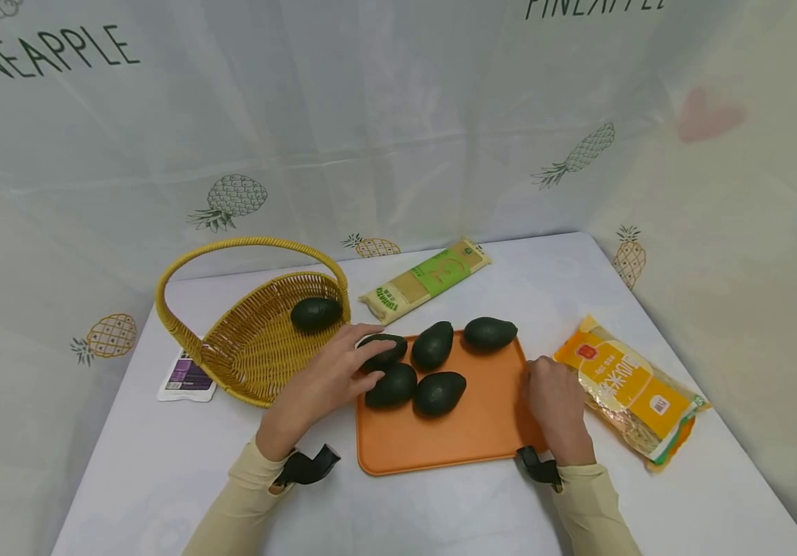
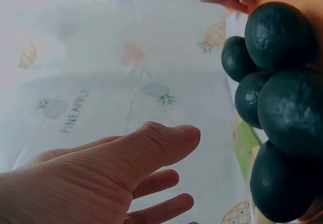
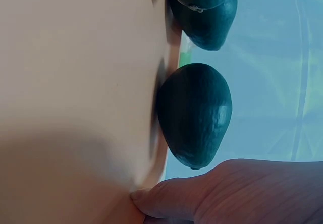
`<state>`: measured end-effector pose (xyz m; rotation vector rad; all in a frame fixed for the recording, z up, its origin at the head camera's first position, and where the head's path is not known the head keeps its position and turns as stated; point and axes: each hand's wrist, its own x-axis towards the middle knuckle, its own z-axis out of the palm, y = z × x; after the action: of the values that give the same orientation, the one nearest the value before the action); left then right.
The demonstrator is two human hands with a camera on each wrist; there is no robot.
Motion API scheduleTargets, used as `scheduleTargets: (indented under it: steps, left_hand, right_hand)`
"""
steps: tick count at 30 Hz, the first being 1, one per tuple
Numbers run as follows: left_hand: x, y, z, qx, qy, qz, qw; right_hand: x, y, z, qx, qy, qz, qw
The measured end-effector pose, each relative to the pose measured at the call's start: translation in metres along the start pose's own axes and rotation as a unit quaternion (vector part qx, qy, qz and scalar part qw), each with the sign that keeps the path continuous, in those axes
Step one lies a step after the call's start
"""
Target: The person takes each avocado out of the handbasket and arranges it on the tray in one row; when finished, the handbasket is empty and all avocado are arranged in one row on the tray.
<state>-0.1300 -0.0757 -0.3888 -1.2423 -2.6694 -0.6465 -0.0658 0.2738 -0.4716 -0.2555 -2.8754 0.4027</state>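
Note:
Several dark green avocados (image 1: 439, 394) lie on an orange tray (image 1: 468, 444), bunched toward its left and far sides. My left hand (image 1: 325, 382) is over the tray's left edge, fingers spread and loosely bent beside the leftmost avocados. In the left wrist view the thumb and fingers stand apart with nothing between them. My right hand (image 1: 557, 405) grips the tray's right rim, its thumb (image 3: 156, 199) on the edge in the right wrist view; its other fingers are mostly hidden. One avocado (image 1: 317, 314) lies in a yellow wicker basket (image 1: 252, 347) with a tall handle.
A green and beige packet (image 1: 426, 279) lies behind the tray. To the right is a yellow-orange bag (image 1: 631, 390). A white and purple packet (image 1: 188, 378) sits partly under the basket. White cloth with printed pineapples hangs behind the white table (image 1: 440, 513).

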Motion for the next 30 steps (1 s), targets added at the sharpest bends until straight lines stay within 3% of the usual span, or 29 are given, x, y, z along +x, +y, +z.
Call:
scheduleTargets:
  steps: [11,30]
  left_hand:
    - [-0.006,-0.010,-0.004,0.023,0.023,0.005,0.9995]
    - [-0.010,-0.027,-0.016,0.030,0.024,-0.044,0.9983]
  right_hand:
    - [0.000,0.000,-0.001,0.001,-0.004,0.002,1.0000]
    - [0.001,-0.001,-0.001,0.004,-0.016,0.013,0.9998]
